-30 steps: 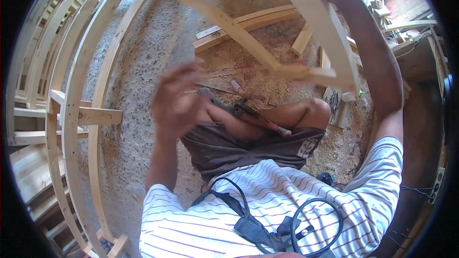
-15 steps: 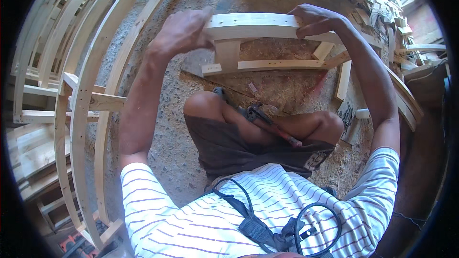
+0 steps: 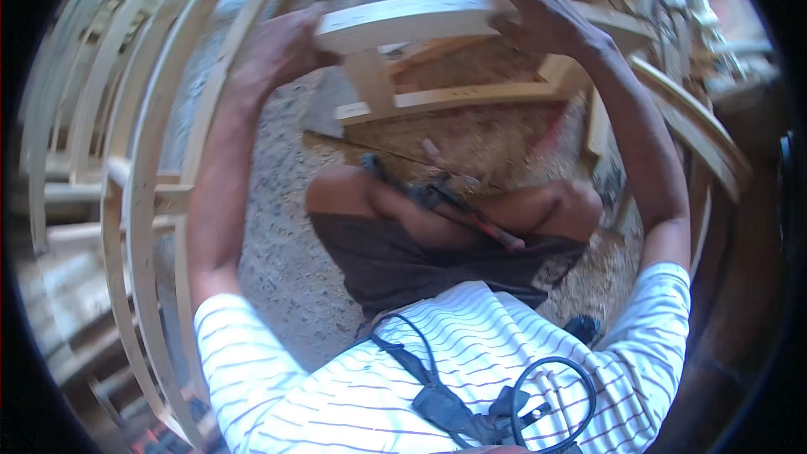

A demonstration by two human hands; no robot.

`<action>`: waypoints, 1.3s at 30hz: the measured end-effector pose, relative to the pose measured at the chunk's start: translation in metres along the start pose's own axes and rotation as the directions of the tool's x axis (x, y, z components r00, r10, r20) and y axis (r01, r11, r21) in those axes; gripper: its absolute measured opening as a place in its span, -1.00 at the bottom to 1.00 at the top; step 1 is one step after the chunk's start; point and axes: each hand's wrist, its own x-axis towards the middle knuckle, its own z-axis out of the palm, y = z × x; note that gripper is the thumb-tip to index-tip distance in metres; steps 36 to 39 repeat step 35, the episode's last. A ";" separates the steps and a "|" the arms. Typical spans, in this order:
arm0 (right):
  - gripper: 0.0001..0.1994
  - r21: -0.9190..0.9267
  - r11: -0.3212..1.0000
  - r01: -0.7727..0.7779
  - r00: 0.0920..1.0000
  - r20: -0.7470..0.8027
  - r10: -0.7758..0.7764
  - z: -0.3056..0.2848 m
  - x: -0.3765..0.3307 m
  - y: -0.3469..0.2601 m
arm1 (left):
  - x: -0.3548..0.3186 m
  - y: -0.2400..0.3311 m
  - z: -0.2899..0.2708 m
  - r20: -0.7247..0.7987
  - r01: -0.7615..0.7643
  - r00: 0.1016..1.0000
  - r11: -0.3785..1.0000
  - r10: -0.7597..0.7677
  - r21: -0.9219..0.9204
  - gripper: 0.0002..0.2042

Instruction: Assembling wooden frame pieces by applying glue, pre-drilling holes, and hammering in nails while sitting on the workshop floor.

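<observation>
A curved frame of pale wooden slats (image 3: 412, 17) stands in front of my crossed legs, its thick upper rail bowed. My left hand (image 3: 282, 46) is closed round the left end of that rail. At the rail's right part, my right hand (image 3: 546, 13) has its fingers stretched out and apart above the wood, with the thumb side against it. A lower slat (image 3: 454, 99) runs parallel beneath, joined by short uprights. Across my legs lies a hand tool with a dark head and red handle (image 3: 483, 223); its exact kind is unclear.
Tall curved wooden frames (image 3: 143, 202) stand close along my left. More bent wooden pieces (image 3: 693, 122) lie to the right, near a pile of scraps (image 3: 668, 4). Sawdust and shavings cover the rough floor (image 3: 286, 219). A black cord (image 3: 588, 378) hangs over my shirt.
Both hands and the frame now appear higher and further left in the picture; the whole view has shifted somewhat. My right hand's fingers have lifted from the rail and spread.
</observation>
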 end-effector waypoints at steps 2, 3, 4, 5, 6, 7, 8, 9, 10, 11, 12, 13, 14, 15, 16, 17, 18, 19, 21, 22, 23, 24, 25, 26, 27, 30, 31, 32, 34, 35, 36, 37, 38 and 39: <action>-0.59 0.003 0.997 -0.082 0.997 -0.005 0.082 -0.036 -0.030 0.003 | -0.002 0.003 0.001 0.010 -0.055 0.998 0.991 0.057 -0.125 -0.48; -0.44 0.296 0.940 -0.171 0.970 -0.118 0.214 -0.067 -0.057 0.004 | -0.003 0.006 0.002 0.038 -0.063 0.997 0.986 0.069 -0.152 -0.48; -0.40 0.170 0.966 -0.196 0.967 -0.130 0.219 -0.089 -0.080 0.010 | -0.004 0.009 0.002 0.067 -0.006 0.998 0.985 0.018 -0.173 -0.46; -0.36 0.043 0.979 -0.200 0.968 -0.143 0.204 -0.108 -0.102 0.016 | -0.006 0.011 0.000 0.118 0.022 0.993 0.999 -0.017 -0.040 -0.38; -0.38 0.068 0.936 -0.347 0.924 -0.148 0.353 -0.131 -0.134 0.015 | -0.011 0.015 -0.002 0.098 0.006 0.995 1.000 -0.006 0.001 -0.35; -0.39 0.127 0.830 -0.542 0.829 -0.078 0.553 -0.152 -0.163 0.020 | -0.013 0.018 -0.004 0.111 -0.009 0.994 1.000 0.007 0.018 -0.33; -0.40 0.250 0.693 -0.676 0.711 -0.022 0.702 -0.165 -0.190 0.028 | -0.017 0.022 -0.005 0.152 0.063 0.987 0.998 -0.060 -0.014 -0.33; -0.40 0.232 0.677 -0.699 0.692 -0.018 0.721 -0.178 -0.223 0.030 | -0.019 0.026 -0.007 0.173 0.101 0.980 0.995 -0.098 -0.011 -0.33; -0.60 0.266 0.558 -0.786 0.567 -0.049 0.822 -0.189 -0.256 0.029 | -0.024 0.031 -0.006 0.141 0.059 0.989 0.996 -0.049 -0.069 -0.34; -0.78 0.309 0.428 -0.850 0.427 -0.074 0.901 -0.196 -0.286 0.027 | -0.026 0.034 -0.004 0.141 0.042 0.989 0.998 -0.037 -0.036 -0.34; -0.78 0.303 0.413 -0.859 0.411 -0.073 0.909 -0.200 -0.313 0.025 | -0.027 0.034 -0.003 0.122 0.032 0.992 0.997 -0.022 -0.073 -0.36; -0.75 0.276 0.312 -0.909 0.348 0.093 0.933 -0.201 -0.341 0.025 | -0.029 0.035 -0.003 0.105 0.004 0.994 0.987 0.013 -0.159 -0.37; -0.73 0.181 0.171 -0.969 0.212 0.245 0.946 -0.194 -0.367 0.026 | -0.029 0.033 -0.001 0.108 0.018 0.994 0.995 -0.007 -0.102 -0.37; -0.76 0.203 0.111 -0.973 0.179 0.355 0.918 -0.182 -0.394 0.026 | -0.027 0.030 0.001 0.108 0.071 0.993 0.987 -0.056 -0.143 -0.39; -0.78 0.234 0.036 -0.972 0.143 0.455 0.879 -0.166 -0.424 0.021 | -0.028 0.028 0.003 0.156 0.200 0.973 0.958 -0.170 -0.204 -0.40; -0.78 0.015 0.038 -0.999 0.041 0.420 0.907 -0.142 -0.452 0.021 | -0.029 0.028 0.004 0.116 0.119 0.988 0.976 -0.099 -0.183 -0.40; -0.77 -0.138 0.052 -0.989 -0.006 0.387 0.922 -0.114 -0.478 0.026 | -0.030 0.029 0.004 0.125 0.121 0.987 0.973 -0.098 -0.199 -0.41; -0.76 -0.215 0.063 -0.975 -0.011 0.329 0.944 -0.088 -0.503 0.026 | -0.031 0.030 0.003 0.142 0.113 0.987 0.959 -0.077 -0.261 -0.41; -0.75 -0.288 0.061 -0.956 -0.020 0.269 0.963 -0.040 -0.539 0.031 | -0.029 0.033 0.003 0.158 0.140 0.982 0.963 -0.105 -0.232 -0.41; -0.74 -0.222 -0.012 -0.975 -0.066 0.237 0.969 -0.017 -0.549 0.035 | -0.029 0.036 0.002 0.203 0.172 0.973 0.936 -0.112 -0.307 -0.41; -0.72 -0.189 -0.132 -0.973 -0.170 0.201 0.965 -0.003 -0.557 0.039 | -0.029 0.039 0.002 0.178 0.165 0.976 0.956 -0.123 -0.245 -0.41; -0.72 -0.150 -0.086 -0.985 -0.117 0.211 0.971 0.010 -0.561 0.041 | -0.030 0.042 0.001 0.175 0.160 0.977 0.956 -0.119 -0.244 -0.41; -0.72 -0.164 -0.110 -0.980 -0.136 0.155 0.979 0.027 -0.561 0.042 | -0.029 0.046 0.001 0.200 0.177 0.972 0.945 -0.124 -0.275 -0.41; -0.72 -0.173 -0.123 -0.977 -0.141 0.093 0.986 0.039 -0.560 0.043 | -0.029 0.050 0.001 0.172 0.156 0.978 0.958 -0.116 -0.242 -0.41; -0.72 -0.173 -0.131 -0.976 -0.150 0.102 0.983 0.046 -0.560 0.044 | -0.030 0.054 0.001 0.164 0.154 0.979 0.966 -0.121 -0.209 -0.40; -0.67 -0.337 -0.126 -0.933 -0.158 0.068 0.985 0.066 -0.553 0.060 | -0.024 0.061 0.005 0.144 0.152 0.981 0.972 -0.127 -0.181 -0.39; -0.67 -0.312 -0.082 -0.947 -0.109 0.071 0.991 0.069 -0.551 0.064 | -0.022 0.063 0.006 0.138 0.146 0.983 0.971 -0.121 -0.190 -0.38; -0.66 -0.349 -0.136 -0.927 -0.172 0.072 0.983 0.071 -0.549 0.067 | -0.022 0.064 0.006 0.139 0.150 0.982 0.971 -0.125 -0.184 -0.38; -0.62 -0.388 -0.216 -0.896 -0.264 0.074 0.962 0.073 -0.546 0.070 | -0.021 0.067 0.005 0.128 0.190 0.977 0.971 -0.172 -0.145 -0.36; -0.59 -0.400 -0.248 -0.882 -0.301 0.075 0.951 0.072 -0.544 0.073 | -0.020 0.069 0.004 0.176 0.200 0.970 0.965 -0.170 -0.171 -0.32; -0.59 -0.400 -0.248 -0.882 -0.301 0.075 0.951 0.072 -0.544 0.073 | -0.020 0.069 0.004 0.176 0.200 0.970 0.965 -0.170 -0.171 -0.32; -0.59 -0.400 -0.248 -0.882 -0.301 0.075 0.951 0.072 -0.544 0.073 | -0.020 0.069 0.004 0.176 0.200 0.970 0.965 -0.170 -0.171 -0.32; -0.59 -0.400 -0.248 -0.882 -0.301 0.075 0.951 0.072 -0.544 0.073 | -0.020 0.069 0.004 0.176 0.200 0.970 0.965 -0.170 -0.171 -0.32; -0.59 -0.400 -0.248 -0.882 -0.301 0.075 0.951 0.072 -0.544 0.073 | -0.020 0.069 0.004 0.176 0.200 0.970 0.965 -0.170 -0.171 -0.32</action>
